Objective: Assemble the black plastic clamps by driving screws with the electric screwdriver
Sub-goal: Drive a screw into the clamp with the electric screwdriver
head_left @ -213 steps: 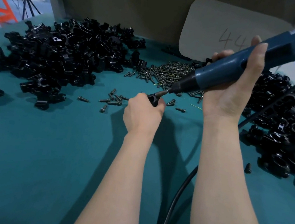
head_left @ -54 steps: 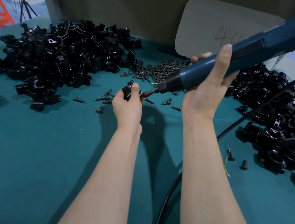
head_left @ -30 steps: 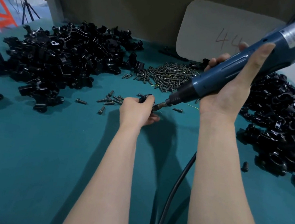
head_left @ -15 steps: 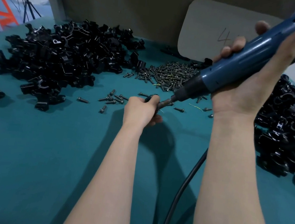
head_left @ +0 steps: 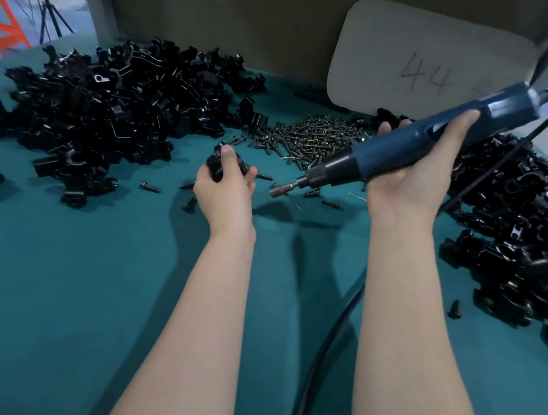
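1. Clamp [head_left: 216,165]: black, held off the teal table cover [head_left: 49,283], between the left clamp pile [head_left: 105,107] and the screw heap [head_left: 312,136].
2. L hand [head_left: 225,187]: fingers and thumb curled round the clamp, thumb on top. The hand hides most of it, so can't tell if a screw is seated.
3. Electric screwdriver [head_left: 412,141]: R hand [head_left: 410,179] wrapped round the blue body. Bit [head_left: 280,189] points down-left at the clamp, near but not touching.
4. Step, prob.: one drive done, between pieces. Next move likely calls for a check of the screw, then setting the clamp aside, maybe on the right clamp pile [head_left: 521,237]. Then a fresh clamp and screw, bit lined up square.
5. Vs 0.5 s ago: the bit was at the clamp then and is now pulled back w/ a clear gap. L hand has moved left and turned.
6. Cable [head_left: 320,351] runs down between the forearms.
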